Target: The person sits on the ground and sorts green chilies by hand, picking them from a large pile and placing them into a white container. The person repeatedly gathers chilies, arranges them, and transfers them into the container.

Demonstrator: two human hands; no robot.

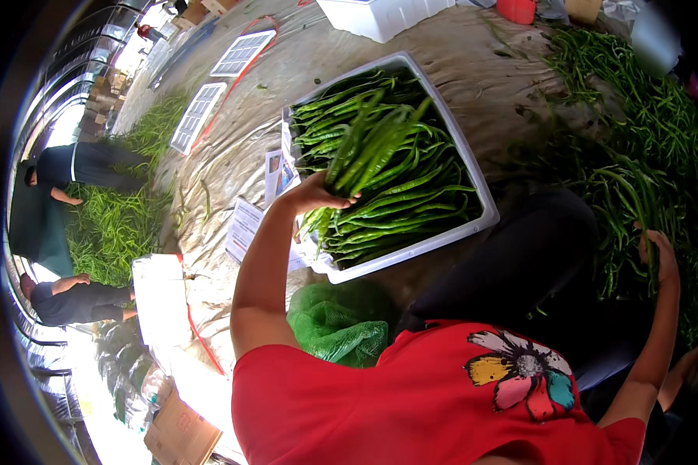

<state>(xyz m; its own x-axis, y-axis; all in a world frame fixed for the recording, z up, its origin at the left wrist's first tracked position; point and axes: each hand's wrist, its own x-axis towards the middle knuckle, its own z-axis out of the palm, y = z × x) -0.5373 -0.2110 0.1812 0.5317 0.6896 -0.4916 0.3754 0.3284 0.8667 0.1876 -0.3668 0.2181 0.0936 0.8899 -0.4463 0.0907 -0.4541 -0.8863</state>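
Observation:
My left hand [322, 195] is closed round a bunch of long green chili peppers [376, 143], slightly blurred, above a white foam box [485, 190]. Inside the box, more long green chili peppers [411, 205] lie in layers, mostly side by side. Off to the right, my right hand [659, 252] is at the near edge of a big loose heap of green chili peppers [675, 139]. Its fingers curl round some peppers [636, 194] that stick up from it; part of the grip is in shadow.
A green mesh bag [337, 325] lies by my left side, near printed sheets [244, 229]. Another white foam box [388, 19] stands at the far side. White slotted lids [244, 53] lie far left. Two people [77, 298] work beside another pepper heap [108, 225]. A cardboard box [182, 430] sits lower left.

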